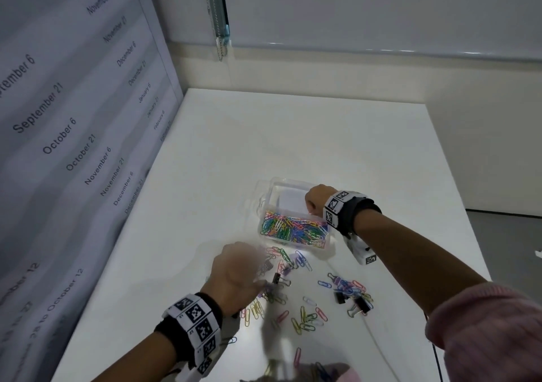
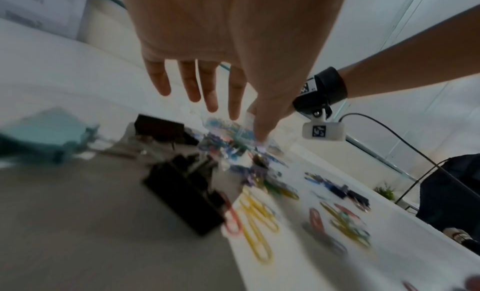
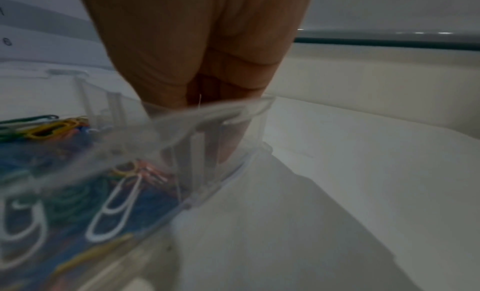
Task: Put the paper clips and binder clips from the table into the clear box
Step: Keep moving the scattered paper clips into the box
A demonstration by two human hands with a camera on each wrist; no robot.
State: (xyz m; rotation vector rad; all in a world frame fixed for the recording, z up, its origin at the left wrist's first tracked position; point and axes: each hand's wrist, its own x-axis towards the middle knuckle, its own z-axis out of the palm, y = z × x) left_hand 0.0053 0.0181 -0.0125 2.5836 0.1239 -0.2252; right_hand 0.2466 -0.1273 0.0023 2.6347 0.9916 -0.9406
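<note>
Clear box: my small clear plastic box [image 1: 265, 205] sits on the white table [image 1: 322, 135], its long axis running from near me to the far side; the near compartment is heaped with coloured paper clips [image 1: 293, 229], the far compartment shows only a white bottom
Right hand: my right hand [image 1: 316, 198] is at the far right corner of the box; in the right wrist view my fingers [image 3: 228, 143] reach down inside the clear wall [image 3: 233, 168] and curl over the rim, gripping it; a white paper clip [image 3: 114, 211] lies against the wall inside, long axis pointing up the wall
Left hand: my left hand [image 1: 234, 273] hovers low over the loose clips just in front of the box; blurred; in the left wrist view my fingers [image 2: 191, 84] are straight and spread, holding nothing
Loose paper clips: scattered coloured wire clips [image 1: 308, 317] lie flat on the table between me and the box, pointing every way; yellow ones [image 2: 257, 223] lie with long axes roughly parallel
Binder clips: small black binder clips [image 1: 340, 296] lie among the clips to the right; another black one [image 1: 276, 278] is just beside my left fingertips; whether I touch it, I cannot tell
Left wall: a white sheet printed with dates [image 1: 58, 138]
</note>
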